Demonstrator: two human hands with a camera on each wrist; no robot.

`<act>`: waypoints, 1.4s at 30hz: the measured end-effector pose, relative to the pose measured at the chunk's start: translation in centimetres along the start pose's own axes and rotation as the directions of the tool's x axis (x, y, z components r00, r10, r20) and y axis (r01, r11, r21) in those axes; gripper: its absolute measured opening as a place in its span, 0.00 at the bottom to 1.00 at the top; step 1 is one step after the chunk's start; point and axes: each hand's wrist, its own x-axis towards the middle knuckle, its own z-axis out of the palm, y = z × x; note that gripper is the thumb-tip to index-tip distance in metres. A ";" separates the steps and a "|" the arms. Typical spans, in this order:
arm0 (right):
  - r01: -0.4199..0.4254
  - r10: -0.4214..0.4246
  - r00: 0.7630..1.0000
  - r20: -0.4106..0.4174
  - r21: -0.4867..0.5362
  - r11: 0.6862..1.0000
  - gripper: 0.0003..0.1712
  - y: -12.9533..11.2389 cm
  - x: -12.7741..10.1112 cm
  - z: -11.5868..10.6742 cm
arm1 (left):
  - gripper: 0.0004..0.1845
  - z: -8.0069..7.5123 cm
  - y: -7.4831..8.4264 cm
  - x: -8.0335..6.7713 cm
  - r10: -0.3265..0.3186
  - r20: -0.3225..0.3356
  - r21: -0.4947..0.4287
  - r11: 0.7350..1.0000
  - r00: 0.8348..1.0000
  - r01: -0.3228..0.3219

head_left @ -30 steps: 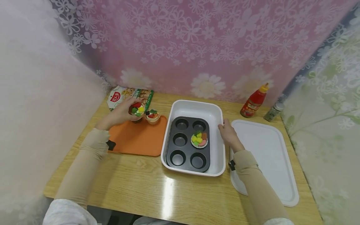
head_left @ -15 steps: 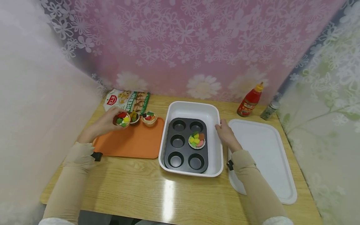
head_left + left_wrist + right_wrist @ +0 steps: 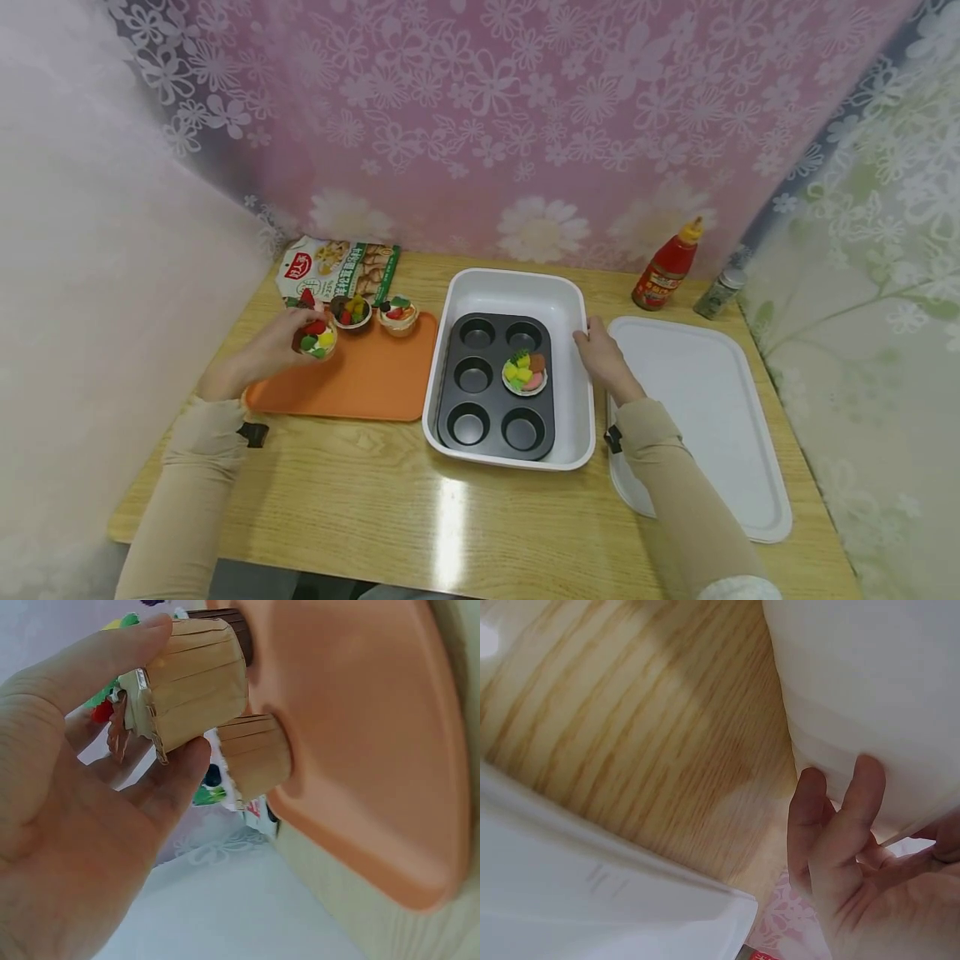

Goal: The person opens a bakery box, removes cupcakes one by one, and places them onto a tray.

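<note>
In the head view, my left hand (image 3: 273, 346) pinches a toy cupcake (image 3: 318, 340) topped with red, yellow and green pieces, above the left part of an orange tray (image 3: 375, 387). The left wrist view shows thumb and fingers around its tan pleated cup (image 3: 199, 686). Behind it are a dark-cupped cupcake (image 3: 351, 314), a light-cupped cupcake (image 3: 398, 317) and a partly hidden one with a red top (image 3: 307, 298). My right hand (image 3: 603, 354) grips the right rim of a white plastic bin (image 3: 517, 287), fingers against its outer wall. Inside lies a dark muffin pan (image 3: 498, 387), with one cupcake (image 3: 525, 373) in it.
A food packet (image 3: 337, 268) lies behind the orange tray. On the right rests a white lid (image 3: 705, 417), with a red sauce bottle (image 3: 666, 271) and a small spice jar (image 3: 720, 293) behind it. Bare wooden table (image 3: 360, 492) stretches along the front.
My left hand has moved left and toward me with the cupcake, away from the dark-cupped one. A red-topped cupcake has come into view behind it. My right hand stays on the bin rim.
</note>
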 end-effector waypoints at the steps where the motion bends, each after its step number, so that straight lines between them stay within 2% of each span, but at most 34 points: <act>1: 0.001 -0.001 1.000 0.000 0.000 1.000 0.29 0.0 0.0 0.0 | 0.34 0.2 -0.1 -0.1 0.007 -0.002 0.009 1.000 1.000 -0.007; 4: 0.009 -0.009 1.000 -0.002 -0.008 1.000 0.29 0.1 0.1 0.0 | 0.33 0.7 -0.5 -0.2 0.012 -0.007 0.029 0.999 1.000 -0.012; 7: 0.009 -0.009 1.000 -0.005 -0.007 1.000 0.29 0.1 0.1 0.0 | 0.31 1.2 -0.9 -0.1 0.022 -0.004 0.009 1.000 1.000 -0.022; 13: 0.014 -0.014 1.000 -0.007 -0.005 1.000 0.30 0.1 -0.1 0.0 | 0.32 2.0 -1.3 0.1 -0.004 0.018 -0.011 1.000 1.000 0.004; 22: -0.009 0.008 1.000 0.016 0.015 1.000 0.31 -0.2 -0.1 -0.1 | 0.35 2.4 -1.6 0.3 -0.055 0.040 -0.017 0.998 0.998 0.056; 29: -0.020 0.020 1.000 0.017 0.020 1.000 0.31 -0.2 0.0 -0.1 | 0.38 2.4 -1.4 0.2 -0.066 0.058 -0.032 0.997 0.996 0.068; 32: -0.020 0.019 1.000 0.013 0.023 1.000 0.31 -0.2 0.0 -0.1 | 0.39 2.1 -0.9 -0.1 -0.065 0.055 -0.016 0.998 0.996 0.066; 37: -0.006 0.006 1.000 0.002 0.012 1.000 0.31 -0.2 -0.1 -0.1 | 0.39 1.0 0.4 -0.3 -0.072 -0.003 0.087 0.994 0.997 0.072; 42: -0.004 0.004 1.000 -0.002 0.018 1.000 0.31 -0.1 0.0 0.0 | 0.34 0.1 3.5 1.2 -0.039 -0.073 0.131 0.990 0.997 0.048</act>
